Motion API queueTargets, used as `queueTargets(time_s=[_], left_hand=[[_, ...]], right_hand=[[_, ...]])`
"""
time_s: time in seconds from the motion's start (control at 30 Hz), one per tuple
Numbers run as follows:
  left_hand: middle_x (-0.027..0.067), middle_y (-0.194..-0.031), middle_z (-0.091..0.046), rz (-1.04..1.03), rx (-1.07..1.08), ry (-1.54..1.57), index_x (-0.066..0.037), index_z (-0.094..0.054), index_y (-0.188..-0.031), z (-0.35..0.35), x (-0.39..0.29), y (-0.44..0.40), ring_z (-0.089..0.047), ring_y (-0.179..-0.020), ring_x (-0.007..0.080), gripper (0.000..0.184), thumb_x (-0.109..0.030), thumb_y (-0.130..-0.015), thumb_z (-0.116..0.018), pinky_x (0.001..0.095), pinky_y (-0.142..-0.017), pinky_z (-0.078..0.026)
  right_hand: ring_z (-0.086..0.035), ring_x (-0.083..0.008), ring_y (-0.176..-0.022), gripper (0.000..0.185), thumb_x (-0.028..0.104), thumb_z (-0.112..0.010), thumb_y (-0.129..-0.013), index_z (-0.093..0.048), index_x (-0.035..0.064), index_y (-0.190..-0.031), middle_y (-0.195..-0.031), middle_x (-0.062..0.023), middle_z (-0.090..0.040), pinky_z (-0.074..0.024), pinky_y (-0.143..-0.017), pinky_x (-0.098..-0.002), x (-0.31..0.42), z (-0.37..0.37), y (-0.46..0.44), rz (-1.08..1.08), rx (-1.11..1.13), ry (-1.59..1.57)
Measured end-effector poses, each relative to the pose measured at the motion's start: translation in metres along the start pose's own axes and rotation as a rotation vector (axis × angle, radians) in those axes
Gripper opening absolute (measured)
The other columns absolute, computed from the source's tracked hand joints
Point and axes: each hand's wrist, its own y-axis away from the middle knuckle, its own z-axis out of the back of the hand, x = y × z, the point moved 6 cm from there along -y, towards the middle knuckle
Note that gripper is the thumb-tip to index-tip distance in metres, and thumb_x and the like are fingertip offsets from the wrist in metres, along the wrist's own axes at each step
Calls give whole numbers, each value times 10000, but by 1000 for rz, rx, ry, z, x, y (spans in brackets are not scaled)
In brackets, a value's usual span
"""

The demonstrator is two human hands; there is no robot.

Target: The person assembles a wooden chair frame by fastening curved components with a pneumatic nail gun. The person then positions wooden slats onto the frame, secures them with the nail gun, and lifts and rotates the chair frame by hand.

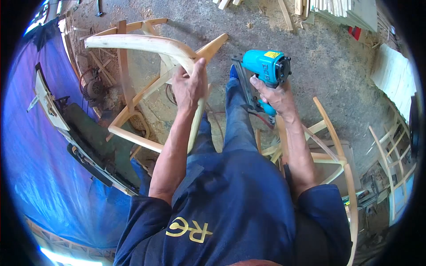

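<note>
My left hand (pixel 188 86) grips a wooden chair frame (pixel 142 43) near the joint where its curved armrest meets an upright. The fingers wrap round the pale wood, and the frame stands tilted in front of me on the left. In my right hand (pixel 277 95) is a teal nail gun (pixel 262 62) with a yellow label. My fingers close round its handle, and its nose points left, apart from the chair frame. A red air hose (pixel 262 119) runs from below the handle. Whether a finger presses the trigger is hidden.
Another wooden frame (pixel 333 128) stands close at my right. Stacked boards (pixel 348 13) lie at the far right, with wood scraps (pixel 285 15) on the dusty concrete floor. A motor (pixel 94 88) sits left of the chair frame, near a blue tarp (pixel 44 155). More slatted frames (pixel 392 155) stand far right.
</note>
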Motion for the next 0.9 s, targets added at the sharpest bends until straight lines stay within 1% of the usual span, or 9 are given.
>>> queueTargets(time_s=[0.07,0.1,0.2,0.3,0.53,0.67,0.77,0.87,0.9], left_hand=[[51,-956,-707,101,53,13,13,-711,-1146,1,4,11,-615,-813,91,527,-422,-870,-825,261,-714,-488],[23,-880,-713,34,48,107,11,-736,-1126,-1,4,10,-608,-746,83,507,-407,-857,-840,261,-675,-485],[44,-893,-732,51,58,84,12,-741,-1126,2,9,8,-632,-754,95,492,-378,-845,-848,263,-682,-502],[75,-897,-752,-95,-40,-148,17,-750,-1110,12,10,11,-661,-771,111,473,-354,-833,-850,265,-699,-520],[106,-920,-754,-103,-54,3,23,-753,-1097,6,20,15,-684,-803,150,473,-355,-826,-841,292,-773,-538],[140,-943,-730,-277,-96,-91,48,-741,-1090,11,25,17,-677,-920,217,559,-412,-793,-854,359,-849,-530],[170,-1064,-703,-247,-46,-137,54,-690,-1162,17,37,23,-660,-983,249,696,-456,-732,-888,382,-877,-528],[184,-1113,-596,-216,-88,-108,32,-602,-1213,32,34,39,-603,-994,313,779,-403,-661,-937,412,-904,-511],[200,-1200,-572,-143,-22,-54,19,-524,-1284,33,37,39,-593,-1070,325,832,-379,-675,-928,420,-957,-496]], right_hand=[[-496,-52,-514,309,269,-802,-901,-655,50,-1061,-730,21,-594,-407,-453,-240,-3,1,5,19,-10,16],[-495,-52,-513,307,271,-801,-902,-654,51,-1057,-727,23,-591,-408,-455,-240,-2,-1,9,24,-13,26],[-495,-53,-508,300,274,-797,-905,-650,54,-1047,-718,27,-584,-409,-458,-240,-1,-7,19,34,-19,35],[-497,-55,-505,286,264,-792,-907,-649,56,-1040,-707,29,-581,-410,-461,-239,-1,-13,26,28,-29,14],[-497,-57,-506,262,222,-797,-902,-658,49,-1040,-698,17,-585,-419,-470,-233,2,-23,37,19,-71,2],[-495,-55,-517,294,215,-808,-896,-633,51,-1068,-722,25,-578,-424,-468,-232,1,-28,41,11,-64,-50],[-512,-54,-525,312,224,-817,-885,-631,50,-1066,-748,16,-602,-428,-461,-234,4,-35,41,-3,-62,-79],[-511,-54,-525,304,208,-811,-889,-625,52,-1073,-753,14,-601,-433,-459,-238,-2,-36,41,3,-91,-41],[-511,-57,-524,300,198,-808,-890,-611,55,-1066,-739,15,-583,-440,-457,-244,-3,-37,41,0,-91,-67]])
